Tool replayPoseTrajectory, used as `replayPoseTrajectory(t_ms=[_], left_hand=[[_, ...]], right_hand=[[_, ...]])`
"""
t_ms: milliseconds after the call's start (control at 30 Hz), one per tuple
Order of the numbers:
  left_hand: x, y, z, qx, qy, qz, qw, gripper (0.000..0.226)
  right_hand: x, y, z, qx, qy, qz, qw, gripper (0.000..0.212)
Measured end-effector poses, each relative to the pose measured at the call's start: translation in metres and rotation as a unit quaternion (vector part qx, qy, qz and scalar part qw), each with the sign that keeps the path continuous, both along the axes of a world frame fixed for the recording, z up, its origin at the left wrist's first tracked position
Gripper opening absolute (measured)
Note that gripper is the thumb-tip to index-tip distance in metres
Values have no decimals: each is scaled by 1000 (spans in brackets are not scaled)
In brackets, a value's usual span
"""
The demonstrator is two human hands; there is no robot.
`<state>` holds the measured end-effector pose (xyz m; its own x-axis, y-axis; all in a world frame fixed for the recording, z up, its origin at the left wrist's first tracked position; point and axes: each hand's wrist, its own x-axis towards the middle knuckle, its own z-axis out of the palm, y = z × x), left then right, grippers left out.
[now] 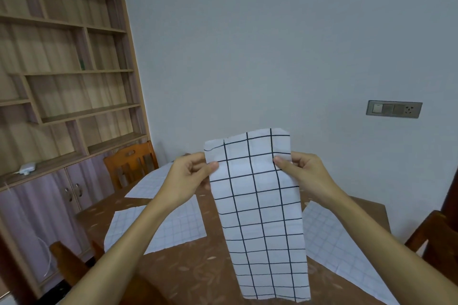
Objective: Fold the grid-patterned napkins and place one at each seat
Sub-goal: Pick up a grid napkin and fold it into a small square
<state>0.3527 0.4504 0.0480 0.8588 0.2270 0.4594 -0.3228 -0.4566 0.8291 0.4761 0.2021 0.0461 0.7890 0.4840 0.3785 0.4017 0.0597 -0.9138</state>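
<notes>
A white napkin with a black grid (260, 205), folded into a long strip, hangs in the air over the brown table (198, 270). My left hand (190, 176) pinches its left edge near the top, and my right hand (304, 173) pinches the right edge at the same height. Three more grid napkins lie flat and unfolded on the table: one at the far left (151, 183), one in the middle left (178, 228) partly under my left forearm, and one on the right (334, 240).
A wooden chair (131, 163) stands at the table's far left side, another chair (67, 262) at the near left, and a third (436, 238) at the right edge. A tall shelf unit with cupboard doors (62, 82) fills the left wall. A switch panel (394, 109) is on the wall.
</notes>
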Motion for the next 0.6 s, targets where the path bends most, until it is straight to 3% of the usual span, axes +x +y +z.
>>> replayPoseTrajectory(t_ms=[67, 267, 400, 600], left_hand=[[3, 3, 5, -7, 4, -11, 1000, 47], [5, 1, 16, -21, -39, -15, 999, 13], [7, 5, 15, -46, -36, -19, 998, 33], [7, 3, 11, -13, -30, 9, 999, 41]], right_hand=[[1, -4, 3, 9, 13, 15, 1000, 18], [4, -9, 10, 6, 32, 9, 999, 27], [6, -12, 12, 16, 75, 21, 997, 31], [9, -10, 8, 18, 90, -9, 996, 44]])
